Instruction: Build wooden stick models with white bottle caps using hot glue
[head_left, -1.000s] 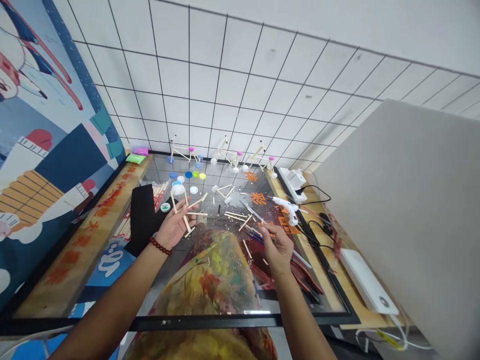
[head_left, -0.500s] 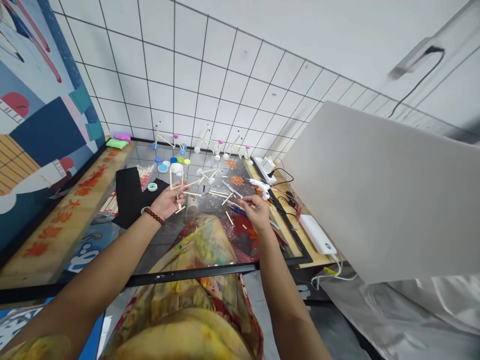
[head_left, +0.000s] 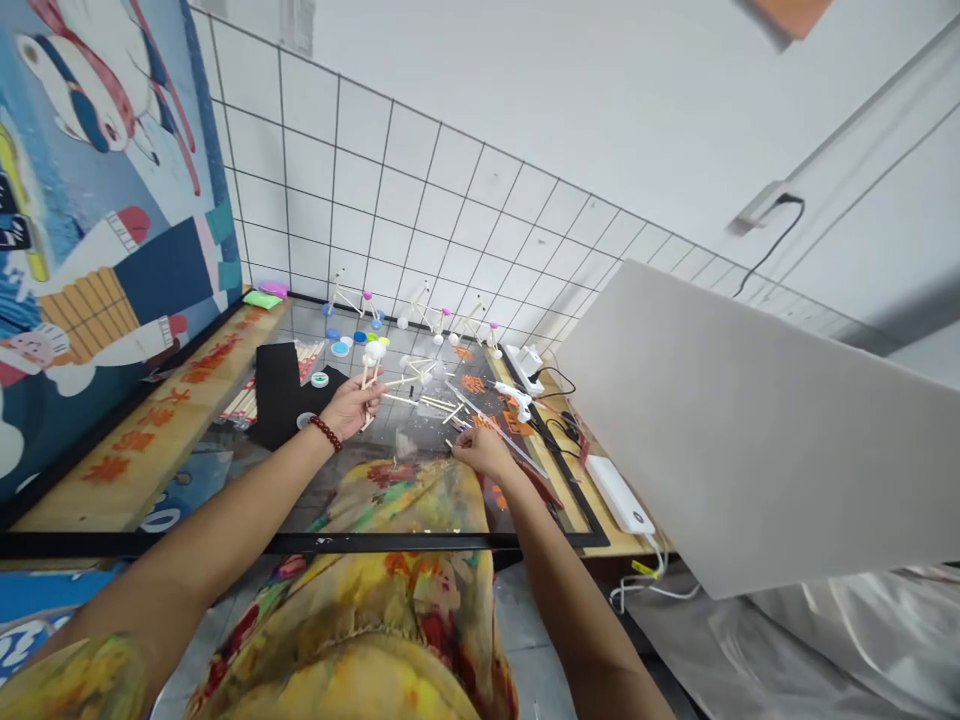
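Glass tabletop [head_left: 352, 480], stick-littered; white tiled wall [head_left: 450, 200] behind.

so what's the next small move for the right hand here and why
Probably pick one loose stick off the glass and carry it to the stick frame. The left hand holds that frame up with its white cap on top, while the right hand rests low by the scattered sticks; whether its grip already pinches one is too small to tell. The glue gun lies close by.

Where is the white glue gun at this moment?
In the head view the white glue gun lies on the table's right side, beyond the right hand, just in front of the white power strip.
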